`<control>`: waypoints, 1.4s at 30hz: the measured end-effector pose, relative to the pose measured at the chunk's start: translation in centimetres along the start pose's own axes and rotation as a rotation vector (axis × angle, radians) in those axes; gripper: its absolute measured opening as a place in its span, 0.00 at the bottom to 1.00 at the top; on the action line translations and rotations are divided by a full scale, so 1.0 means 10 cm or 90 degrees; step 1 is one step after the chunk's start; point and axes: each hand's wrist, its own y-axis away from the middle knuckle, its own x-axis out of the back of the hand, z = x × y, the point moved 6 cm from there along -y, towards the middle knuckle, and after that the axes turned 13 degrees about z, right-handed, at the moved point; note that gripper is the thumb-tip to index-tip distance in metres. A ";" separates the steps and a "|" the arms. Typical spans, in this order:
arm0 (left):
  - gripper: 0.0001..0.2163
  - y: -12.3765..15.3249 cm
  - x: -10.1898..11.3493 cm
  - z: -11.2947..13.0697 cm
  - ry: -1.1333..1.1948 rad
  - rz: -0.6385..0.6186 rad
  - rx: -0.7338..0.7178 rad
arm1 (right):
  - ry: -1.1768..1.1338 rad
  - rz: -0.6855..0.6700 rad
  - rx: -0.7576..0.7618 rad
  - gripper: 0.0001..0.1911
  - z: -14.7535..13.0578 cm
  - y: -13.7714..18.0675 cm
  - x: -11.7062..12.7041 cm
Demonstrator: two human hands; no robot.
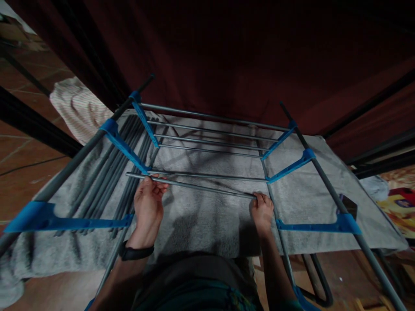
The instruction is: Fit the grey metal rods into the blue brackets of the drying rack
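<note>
A thin grey metal tube (201, 187) is held crosswise between my two hands. My left hand (149, 201), with a dark band at the wrist, grips it near its left end, which sticks out past the fingers. My right hand (262, 209) pinches the right end. Just beyond the tube, a crossbar (210, 176) spans the rack between a left blue bracket (125, 149) and a right blue bracket (290, 166). Farther back, several more crossbars (210, 139) join the far brackets. Nearer me, the left blue bracket (81, 223) and right blue bracket (314, 226) face each other with no bar between them.
Several loose grey tubes (106, 177) lie on the grey cloth (201, 216) at the left. Thick side poles (73, 168) carry the brackets. A dark red curtain (227, 56) hangs behind. A small dark box (348, 206) sits at the right, and striped fabric (79, 108) lies far left.
</note>
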 end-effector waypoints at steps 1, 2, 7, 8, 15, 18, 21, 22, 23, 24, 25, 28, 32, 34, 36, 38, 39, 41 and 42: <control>0.15 -0.01 0.02 0.00 0.001 0.008 -0.004 | -0.002 0.000 0.001 0.17 0.00 0.00 0.00; 0.15 -0.03 0.03 0.01 0.002 0.016 -0.009 | -0.002 0.000 0.002 0.17 0.00 0.00 0.00; 0.11 -0.11 0.09 0.09 0.016 0.070 -0.034 | 0.003 -0.007 0.010 0.16 0.01 0.01 -0.02; 0.10 -0.12 0.09 0.11 0.019 0.082 -0.036 | 0.005 -0.010 0.012 0.16 0.01 0.01 -0.02; 0.10 -0.17 0.12 0.17 0.034 0.110 -0.017 | -0.005 -0.018 0.019 0.16 -0.03 0.00 -0.03; 0.11 -0.15 0.13 0.17 0.040 0.127 -0.008 | -0.011 -0.007 0.020 0.16 -0.04 0.00 -0.01; 0.11 -0.13 0.13 0.18 0.034 0.142 -0.005 | -0.016 -0.003 0.023 0.16 -0.06 -0.01 0.00; 0.11 -0.13 0.13 0.19 0.032 0.145 -0.004 | -0.019 -0.005 0.026 0.16 -0.07 -0.02 0.01; 0.11 -0.12 0.13 0.19 0.030 0.146 -0.003 | -0.025 -0.006 0.028 0.15 -0.08 -0.02 0.02; 0.10 -0.12 0.13 0.19 0.027 0.148 -0.003 | -0.032 -0.006 0.031 0.15 -0.10 -0.02 0.03; 0.10 -0.12 0.14 0.19 0.024 0.151 -0.004 | -0.040 -0.006 0.033 0.14 -0.12 -0.03 0.04; 0.11 -0.14 0.15 0.18 0.012 0.164 -0.009 | -0.061 -0.004 0.037 0.13 -0.17 -0.04 0.07; 0.12 -0.16 0.18 0.17 0.007 0.155 -0.028 | -0.073 -0.013 0.038 0.12 -0.21 -0.04 0.07; 0.10 -0.17 0.18 0.17 0.005 0.139 -0.044 | -0.074 -0.016 0.039 0.12 -0.21 -0.04 0.06; 0.09 -0.17 0.18 0.18 0.005 0.132 -0.051 | -0.075 -0.019 0.041 0.12 -0.19 -0.03 0.05; 0.09 -0.16 0.19 0.17 0.013 0.140 -0.043 | -0.074 -0.022 0.044 0.12 -0.18 -0.02 0.04; 0.09 -0.16 0.19 0.16 0.019 0.146 -0.037 | -0.074 -0.022 0.046 0.12 -0.18 -0.02 0.03; 0.09 -0.16 0.19 0.15 0.028 0.154 -0.030 | -0.077 -0.022 0.047 0.12 -0.17 -0.01 0.03; 0.09 -0.15 0.19 0.15 0.028 0.158 -0.029 | -0.080 -0.021 0.047 0.12 -0.17 -0.01 0.03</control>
